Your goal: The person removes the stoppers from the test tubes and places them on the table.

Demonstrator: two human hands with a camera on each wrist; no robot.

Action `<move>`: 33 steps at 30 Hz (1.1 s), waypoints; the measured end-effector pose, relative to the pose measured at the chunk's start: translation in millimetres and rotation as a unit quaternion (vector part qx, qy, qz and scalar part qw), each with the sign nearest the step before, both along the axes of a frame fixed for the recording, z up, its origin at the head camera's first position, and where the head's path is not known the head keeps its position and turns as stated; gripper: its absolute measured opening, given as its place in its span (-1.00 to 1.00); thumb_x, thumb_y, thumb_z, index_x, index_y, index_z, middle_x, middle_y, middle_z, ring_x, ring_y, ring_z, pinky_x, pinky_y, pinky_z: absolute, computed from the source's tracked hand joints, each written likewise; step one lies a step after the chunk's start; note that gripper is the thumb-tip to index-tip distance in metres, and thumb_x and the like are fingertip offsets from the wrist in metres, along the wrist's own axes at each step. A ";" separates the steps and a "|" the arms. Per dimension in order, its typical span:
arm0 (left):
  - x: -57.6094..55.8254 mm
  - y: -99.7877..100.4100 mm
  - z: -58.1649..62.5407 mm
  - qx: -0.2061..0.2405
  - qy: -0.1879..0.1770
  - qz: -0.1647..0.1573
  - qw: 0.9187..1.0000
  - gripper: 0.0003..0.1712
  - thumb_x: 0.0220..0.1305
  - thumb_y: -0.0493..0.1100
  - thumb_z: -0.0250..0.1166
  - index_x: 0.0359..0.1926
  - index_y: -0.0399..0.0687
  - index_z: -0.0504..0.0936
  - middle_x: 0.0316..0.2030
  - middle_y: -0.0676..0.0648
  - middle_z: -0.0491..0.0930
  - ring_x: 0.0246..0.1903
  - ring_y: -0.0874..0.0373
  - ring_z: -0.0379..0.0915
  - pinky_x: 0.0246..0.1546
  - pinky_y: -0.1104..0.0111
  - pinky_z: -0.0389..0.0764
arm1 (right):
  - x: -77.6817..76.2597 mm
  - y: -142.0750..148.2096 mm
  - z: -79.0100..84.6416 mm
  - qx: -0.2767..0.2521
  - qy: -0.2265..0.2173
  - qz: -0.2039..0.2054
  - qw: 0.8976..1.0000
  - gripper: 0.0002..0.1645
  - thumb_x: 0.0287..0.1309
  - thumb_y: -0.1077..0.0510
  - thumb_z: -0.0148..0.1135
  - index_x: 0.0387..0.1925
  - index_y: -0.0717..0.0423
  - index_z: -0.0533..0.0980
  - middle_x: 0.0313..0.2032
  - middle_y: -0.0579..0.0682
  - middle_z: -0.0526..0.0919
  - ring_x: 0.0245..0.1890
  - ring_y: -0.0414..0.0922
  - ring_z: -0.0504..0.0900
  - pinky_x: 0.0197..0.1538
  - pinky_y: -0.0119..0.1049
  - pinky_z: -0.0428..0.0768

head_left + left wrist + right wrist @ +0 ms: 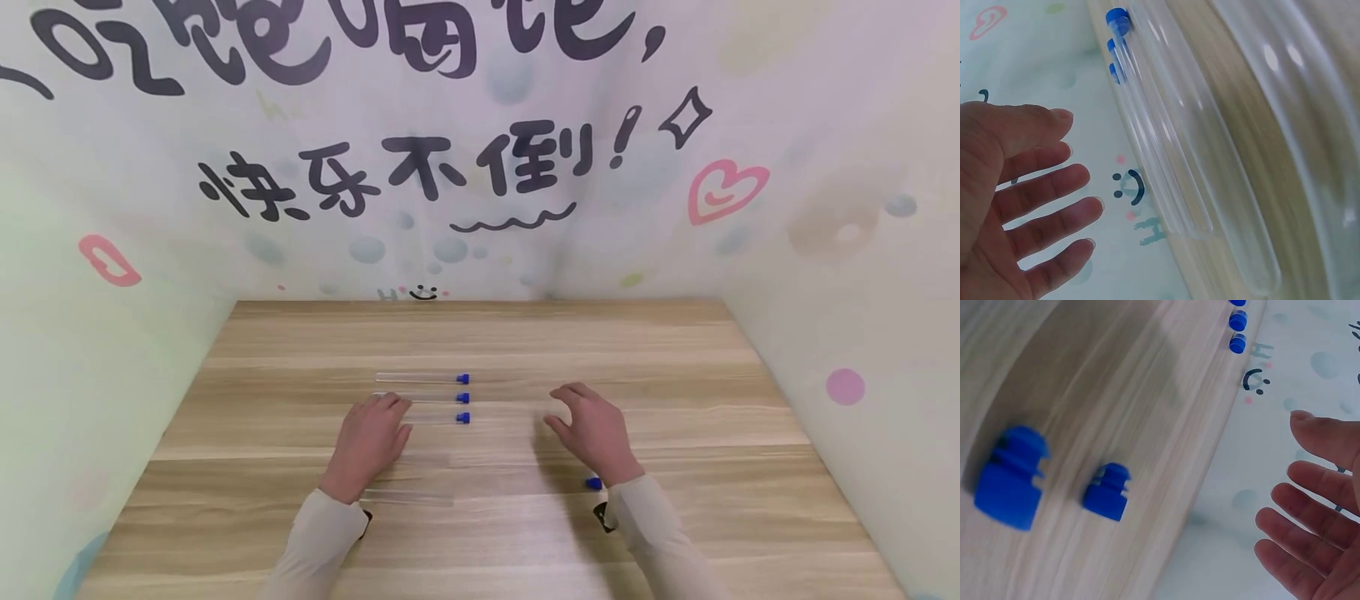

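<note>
My left hand (pixel 367 437) is over the left ends of three clear test tubes with blue caps (pixel 463 398), which lie in parallel rows. Its fingers are spread and hold nothing in the left wrist view. Two uncapped clear tubes lie nearer me: one faint tube (pixel 427 461) beside the left hand, and another tube (pixel 408 498) below it. To the right, my right hand (pixel 592 429) holds nothing, its fingers loosely extended. A loose blue cap (pixel 594 483) lies by the right wrist. The right wrist view shows two loose caps, a nearer cap (pixel 1011 478) and a farther cap (pixel 1108 492).
The wood-grain table (pixel 517 542) meets a white back wall (pixel 337 258) with dark lettering and small drawings. Side walls (pixel 862 317) flank the table left and right. A dark object (pixel 602 517) shows at the right sleeve.
</note>
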State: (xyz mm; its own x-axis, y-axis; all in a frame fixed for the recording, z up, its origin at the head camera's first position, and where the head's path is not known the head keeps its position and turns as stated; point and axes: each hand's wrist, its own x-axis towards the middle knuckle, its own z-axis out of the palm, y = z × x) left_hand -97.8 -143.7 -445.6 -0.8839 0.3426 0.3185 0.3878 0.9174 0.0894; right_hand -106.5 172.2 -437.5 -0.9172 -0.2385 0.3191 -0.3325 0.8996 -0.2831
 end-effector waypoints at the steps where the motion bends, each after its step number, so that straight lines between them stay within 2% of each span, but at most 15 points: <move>1: -0.4 0.9 0.4 -0.001 -0.001 0.000 1.000 -0.68 0.04 -0.19 0.42 -0.16 -0.21 0.64 -0.19 -0.17 0.66 -0.20 -0.08 0.59 -0.23 0.08 0.59 | -0.4 -1.2 0.0 0.001 -0.001 0.001 1.000 -0.58 -0.07 0.05 0.47 -0.15 0.13 0.62 -0.14 0.05 0.68 -0.29 -0.03 0.70 -0.37 -0.17 0.64; 6: -2.5 3.0 -0.1 -0.008 -0.002 -0.001 1.000 -0.68 0.04 -0.18 0.41 -0.15 -0.19 0.64 -0.19 -0.16 0.66 -0.21 -0.08 0.58 -0.24 0.07 0.58 | -1.4 -8.6 -1.4 0.000 -0.002 0.009 1.000 -0.58 -0.08 0.05 0.47 -0.15 0.12 0.62 -0.15 0.04 0.68 -0.25 -0.02 0.69 -0.35 -0.16 0.64; 14: -6.1 0.2 -7.6 -0.021 -0.002 -0.002 1.000 -0.74 0.00 -0.21 0.43 -0.24 -0.15 0.63 -0.26 -0.12 0.65 -0.27 -0.06 0.58 -0.30 0.10 0.57 | 0.4 -23.3 -7.0 -0.007 -0.015 0.032 0.999 -0.61 -0.12 0.12 0.49 -0.18 0.14 0.63 -0.20 0.04 0.68 -0.28 -0.03 0.69 -0.36 -0.19 0.63; 25: -14.2 6.8 -13.1 -0.037 -0.040 -0.003 0.998 -0.75 0.01 -0.21 0.43 -0.24 -0.14 0.64 -0.30 -0.10 0.64 -0.28 -0.06 0.58 -0.32 0.10 0.55 | 0.4 -37.5 -12.7 -0.006 -0.010 0.047 0.999 -0.62 -0.12 0.10 0.49 -0.19 0.11 0.63 -0.18 0.02 0.69 -0.24 -0.04 0.69 -0.34 -0.19 0.64; 33: -17.3 9.2 -21.3 -0.032 -0.047 -0.002 0.998 -0.90 0.03 -0.29 0.36 -0.36 -0.16 0.64 -0.39 -0.12 0.61 -0.33 -0.05 0.58 -0.32 0.10 0.61 | -2.3 -42.7 -15.6 0.001 -0.029 0.048 0.998 -0.61 -0.09 0.10 0.47 -0.17 0.12 0.62 -0.15 0.05 0.68 -0.18 -0.01 0.68 -0.25 -0.17 0.65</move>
